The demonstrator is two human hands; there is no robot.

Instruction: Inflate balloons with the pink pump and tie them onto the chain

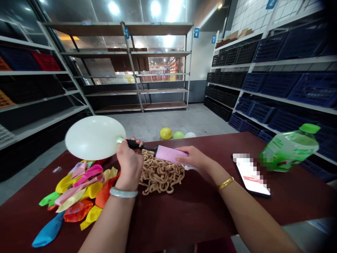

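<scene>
Toward the far left of the bench (pixel 168 218), we log the white balloon (pixel 94 137), well filled, its neck pinched in the left hand (pixel 129 158), whose fingers also wrap the black end of the pump (pixel 167 154). The right hand (pixel 196 157) is closed around the pump's pink barrel. Seal at the neck: covered by the fingers; we cannot tell how snug it is.

Risks, as we judge them. (1) Should the left pinch slacken, or a hard stroke tug the pump askew, the neck could slip and the air escape. (2) More air into such taut skin could burst it. (3) A low stroke could sweep the beige curled pieces (pixel 162 175) lying below the pump. (4) Escaping air could scatter the limp balloons (pixel 91 189) at left. (5) A wide right elbow could nudge the phone (pixel 250 174).
</scene>
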